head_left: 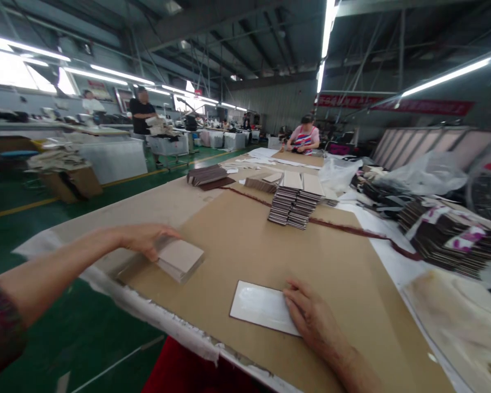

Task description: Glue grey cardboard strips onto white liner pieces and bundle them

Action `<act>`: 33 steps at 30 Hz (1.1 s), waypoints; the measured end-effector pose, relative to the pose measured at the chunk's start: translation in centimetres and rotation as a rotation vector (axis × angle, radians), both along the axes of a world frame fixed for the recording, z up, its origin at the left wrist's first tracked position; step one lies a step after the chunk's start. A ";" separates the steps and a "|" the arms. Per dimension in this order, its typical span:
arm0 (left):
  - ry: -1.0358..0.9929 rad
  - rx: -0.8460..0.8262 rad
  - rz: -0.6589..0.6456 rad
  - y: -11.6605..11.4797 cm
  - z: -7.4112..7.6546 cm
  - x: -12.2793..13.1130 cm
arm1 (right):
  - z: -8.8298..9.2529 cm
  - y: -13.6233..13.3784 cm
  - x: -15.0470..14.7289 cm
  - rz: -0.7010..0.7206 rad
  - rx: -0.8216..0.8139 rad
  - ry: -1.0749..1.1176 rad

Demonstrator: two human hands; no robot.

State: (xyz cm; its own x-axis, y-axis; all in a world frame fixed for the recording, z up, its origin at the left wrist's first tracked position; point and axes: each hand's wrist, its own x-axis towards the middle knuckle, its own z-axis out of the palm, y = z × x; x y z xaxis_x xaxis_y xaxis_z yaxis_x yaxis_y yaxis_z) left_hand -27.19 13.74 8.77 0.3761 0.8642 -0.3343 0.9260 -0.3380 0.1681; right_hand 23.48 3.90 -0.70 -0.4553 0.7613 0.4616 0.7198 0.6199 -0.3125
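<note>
My left hand (145, 240) reaches out to a small stack of beige rectangular cards (179, 260) near the left edge of the brown cardboard sheet (245, 245); its fingers curl onto the stack's near-left corner, blurred by motion. My right hand (311, 316) lies flat with fingers spread on the right end of a single white card (259, 305) that rests on the cardboard close to me.
Two tall piles of dark-edged cards (295, 204) stand mid-table, with flatter piles (208, 176) behind. Heaps of dark printed pieces (450, 234) and plastic bags (425, 174) fill the right side. A person (305, 139) sits at the far end; others stand at left.
</note>
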 end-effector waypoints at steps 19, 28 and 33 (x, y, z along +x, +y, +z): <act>-0.072 0.289 -0.218 -4.1 5.2 7.0 | 4.4 -1.7 -1.2 0.082 0.159 0.045; -0.291 0.443 -0.541 -7.4 3.9 20.2 | 7.3 -3.1 -4.5 0.146 0.046 -0.121; -0.436 0.547 -0.379 -8.3 1.4 20.7 | 7.4 -2.0 0.7 -0.025 -0.012 -0.030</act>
